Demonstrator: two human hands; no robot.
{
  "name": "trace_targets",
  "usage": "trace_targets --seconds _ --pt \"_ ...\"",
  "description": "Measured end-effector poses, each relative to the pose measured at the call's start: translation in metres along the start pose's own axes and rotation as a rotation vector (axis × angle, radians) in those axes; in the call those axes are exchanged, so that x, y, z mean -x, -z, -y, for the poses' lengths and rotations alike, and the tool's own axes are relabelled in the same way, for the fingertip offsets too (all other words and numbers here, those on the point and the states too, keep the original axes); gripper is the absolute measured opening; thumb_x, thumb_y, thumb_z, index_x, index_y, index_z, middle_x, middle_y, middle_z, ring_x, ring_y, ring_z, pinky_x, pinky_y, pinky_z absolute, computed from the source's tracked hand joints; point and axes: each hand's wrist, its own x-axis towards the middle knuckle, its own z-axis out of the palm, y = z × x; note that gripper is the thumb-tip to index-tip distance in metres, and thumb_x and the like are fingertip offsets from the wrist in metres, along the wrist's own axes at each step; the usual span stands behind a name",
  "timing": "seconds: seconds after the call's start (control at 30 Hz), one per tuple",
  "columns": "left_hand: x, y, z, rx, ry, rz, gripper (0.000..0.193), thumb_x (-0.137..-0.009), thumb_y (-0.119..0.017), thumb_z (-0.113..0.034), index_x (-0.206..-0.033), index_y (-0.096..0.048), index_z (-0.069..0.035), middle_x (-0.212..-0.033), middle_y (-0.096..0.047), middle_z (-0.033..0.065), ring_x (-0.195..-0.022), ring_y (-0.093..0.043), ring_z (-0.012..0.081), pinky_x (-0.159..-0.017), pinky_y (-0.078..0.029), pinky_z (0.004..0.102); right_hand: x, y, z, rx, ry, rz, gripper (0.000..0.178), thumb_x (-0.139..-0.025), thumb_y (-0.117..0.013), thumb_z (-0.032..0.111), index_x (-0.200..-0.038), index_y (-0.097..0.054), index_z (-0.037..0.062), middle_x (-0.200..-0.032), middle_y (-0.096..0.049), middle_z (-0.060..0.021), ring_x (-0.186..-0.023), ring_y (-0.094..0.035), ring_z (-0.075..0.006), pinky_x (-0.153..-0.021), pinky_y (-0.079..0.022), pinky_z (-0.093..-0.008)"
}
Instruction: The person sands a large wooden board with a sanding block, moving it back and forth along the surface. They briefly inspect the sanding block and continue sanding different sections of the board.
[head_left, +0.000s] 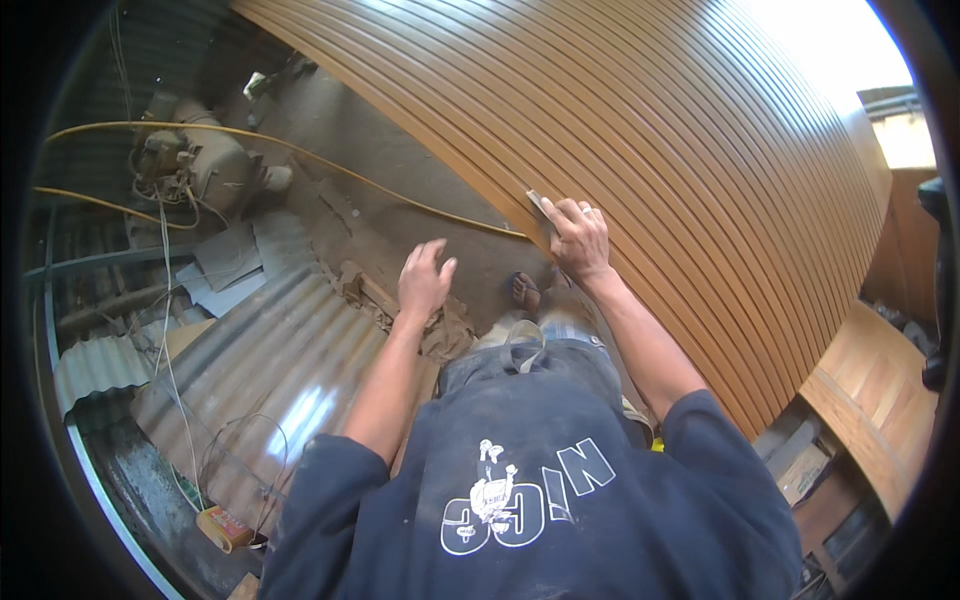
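A large brown panel with narrow parallel grooves [600, 130] spreads from the top across to the right. At its near left edge my right hand [582, 240] is closed on a small, flat, dark piece with a pale tip [534, 198]. That piece lies against the panel's edge; its kind I cannot make out. Over the floor to the left, my left hand [425, 280] hangs in the air, fingers apart, holding nothing. It touches neither the panel nor anything else.
A dusty compressor-like machine [215, 160] stands at the far left, with a yellow hose [370, 182] running toward the panel. Corrugated metal sheets [270, 370] lie at left. A white cable [168, 330] leads to an orange-yellow box [224, 530]. Wooden boards [875, 390] are at right.
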Motion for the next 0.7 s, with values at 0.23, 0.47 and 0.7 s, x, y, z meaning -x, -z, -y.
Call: trace_targets --seconds 0.23,0.47,0.7 --pt "0.140 0.029 0.175 0.134 0.675 0.019 0.039 -0.092 -0.078 -0.029 -0.117 -0.073 0.001 -0.113 -0.079 0.0214 -0.108 -0.075 0.0336 -0.096 -0.057 0.0434 -0.117 -0.067 0.036 -0.048 0.037 0.007 0.038 -0.085 -0.067 0.008 -0.122 -0.074 0.0113 -0.105 -0.068 -0.0064 -0.094 -0.068 -0.0289 -0.086 -0.051 -0.0436" --pt "0.277 0.001 0.169 0.495 1.085 -0.021 0.027 -0.095 -0.076 -0.022 -0.113 -0.076 -0.002 -0.097 -0.076 0.0082 -0.083 -0.070 0.0178 -0.079 -0.057 0.0346 -0.214 -0.124 0.055 -0.001 0.039 0.091 0.038 -0.085 -0.067 0.011 -0.122 -0.075 0.0120 -0.106 -0.069 -0.0071 -0.097 -0.069 -0.0294 -0.086 -0.051 -0.0451" --pt "0.238 0.012 0.139 0.527 1.113 0.367 0.022 -0.096 -0.073 -0.019 -0.113 -0.078 -0.006 -0.096 -0.076 0.0062 -0.088 -0.070 0.0162 -0.084 -0.056 0.0354 -0.326 -0.199 0.089 0.068 0.055 0.039 0.046 -0.080 -0.072 0.010 -0.125 -0.076 0.0186 -0.104 -0.068 -0.0038 -0.092 -0.069 -0.0269 -0.084 -0.050 -0.0437"
